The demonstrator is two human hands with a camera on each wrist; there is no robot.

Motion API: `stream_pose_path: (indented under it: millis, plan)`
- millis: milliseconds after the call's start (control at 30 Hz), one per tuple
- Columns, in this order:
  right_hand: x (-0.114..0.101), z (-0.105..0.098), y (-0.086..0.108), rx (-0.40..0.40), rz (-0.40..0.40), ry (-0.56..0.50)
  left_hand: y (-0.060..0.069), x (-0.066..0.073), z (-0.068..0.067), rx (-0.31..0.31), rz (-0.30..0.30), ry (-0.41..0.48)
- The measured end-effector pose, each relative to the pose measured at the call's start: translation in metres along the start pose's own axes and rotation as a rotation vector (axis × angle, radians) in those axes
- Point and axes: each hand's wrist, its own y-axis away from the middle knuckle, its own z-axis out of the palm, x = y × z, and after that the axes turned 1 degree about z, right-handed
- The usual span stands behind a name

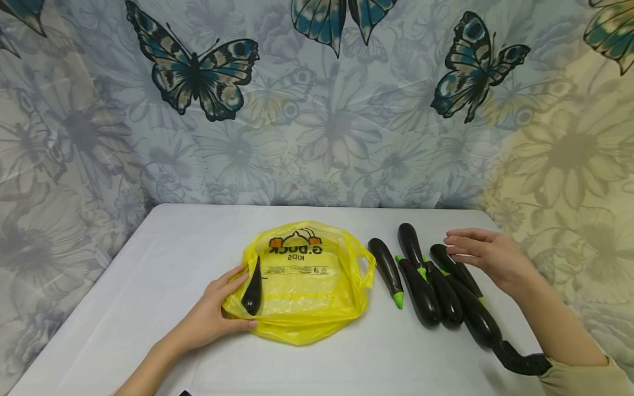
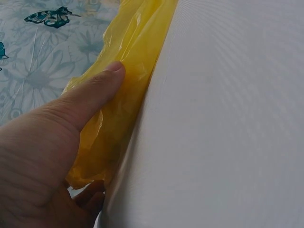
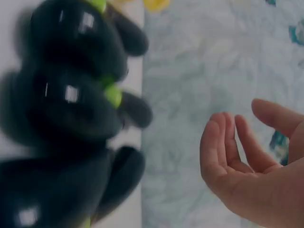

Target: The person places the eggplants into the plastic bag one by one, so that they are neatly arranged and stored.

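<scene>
A yellow plastic bag (image 1: pixel 317 297) with printed lettering and a duck face lies on the table. One dark eggplant (image 1: pixel 252 291) shows at its left side, near the left hand (image 1: pixel 218 305). That hand holds the bag's left side, thumb along the near edge and fingers on the far part; in the left wrist view its thumb lies on the yellow plastic. Right of the bag lie several glossy dark eggplants (image 1: pixel 421 297) with bright green stem ends. Over the rightmost ones hovers the right hand (image 1: pixel 500 258), holding nothing, its fingers gently bent and thumb apart in the right wrist view.
A white cloth covers the table (image 1: pixel 124 308). Behind it hangs a fabric backdrop (image 1: pixel 337 137) with butterflies and flowers. A dark curved thing (image 1: pixel 520 360) lies by the right sleeve (image 1: pixel 584 377). A small black object (image 1: pixel 185 393) shows at the near edge.
</scene>
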Motion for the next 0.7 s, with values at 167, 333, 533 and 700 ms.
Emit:
stream_pose_path:
  millis: [167,333,533,700]
  plan:
    - [0.007,-0.032,0.000,-0.004,0.017,-0.049,0.001,0.000,0.000,-0.006,-0.011,-0.001]
    - [0.014,-0.054,0.001,0.010,0.049,-0.062,0.001,0.000,0.002,-0.005,0.000,-0.006]
    - [0.024,-0.073,-0.006,-0.032,0.033,0.033,0.001,0.001,0.002,-0.005,0.007,-0.008]
    - [0.032,-0.094,-0.014,-0.059,0.046,0.154,0.000,0.000,0.000,-0.006,0.010,-0.006]
